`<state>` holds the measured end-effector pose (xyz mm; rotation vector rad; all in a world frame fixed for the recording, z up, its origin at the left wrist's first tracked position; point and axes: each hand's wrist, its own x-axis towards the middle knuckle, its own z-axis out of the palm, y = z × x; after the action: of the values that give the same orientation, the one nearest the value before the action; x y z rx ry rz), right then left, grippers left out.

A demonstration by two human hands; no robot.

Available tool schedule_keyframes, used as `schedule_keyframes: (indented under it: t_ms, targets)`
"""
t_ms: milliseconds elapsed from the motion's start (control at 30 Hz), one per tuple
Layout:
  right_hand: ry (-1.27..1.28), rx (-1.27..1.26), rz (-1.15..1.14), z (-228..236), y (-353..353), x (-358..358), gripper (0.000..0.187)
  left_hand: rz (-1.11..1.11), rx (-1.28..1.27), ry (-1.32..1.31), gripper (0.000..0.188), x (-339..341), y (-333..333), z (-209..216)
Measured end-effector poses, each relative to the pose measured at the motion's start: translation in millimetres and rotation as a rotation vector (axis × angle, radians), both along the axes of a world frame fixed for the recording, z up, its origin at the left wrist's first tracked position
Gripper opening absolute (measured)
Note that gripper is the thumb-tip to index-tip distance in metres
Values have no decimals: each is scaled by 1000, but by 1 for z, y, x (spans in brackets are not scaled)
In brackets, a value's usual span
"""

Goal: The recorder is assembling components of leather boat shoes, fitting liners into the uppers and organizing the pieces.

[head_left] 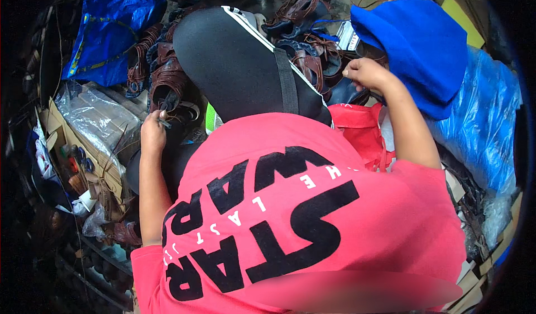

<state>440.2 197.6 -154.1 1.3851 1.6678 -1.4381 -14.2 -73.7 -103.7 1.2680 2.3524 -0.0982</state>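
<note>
Your left hand (pixel 153 129) by the brown shoe (pixel 167 82), left of centre
Closed on a slim grey piece (pixel 165 123); best brace it steadily. Right hand (pixel 365 75), upper right: fingertips together.

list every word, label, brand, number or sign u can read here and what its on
Pinkish-red shirt: large black letters with smaller white ones between; readable, but I won't copy the wording.
White tag: dark print, too small to read.
Red bag: small white marks near its top, too small to read.
</note>
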Motion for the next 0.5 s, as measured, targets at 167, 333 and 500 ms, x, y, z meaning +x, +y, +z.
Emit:
schedule_keyframes:
  t_ms: [167,333,500]
  targets:
    - [-214,289,240,-91,-21,31,19,-34,19,13,26,5,-6,17]
    - [-104,326,58,-129,-58,40,19,-18,-27,18,26,15,-9,19]
    - [-202,317,149,-154,-86,68,18,-87,-52,37,26,11,-12,20]
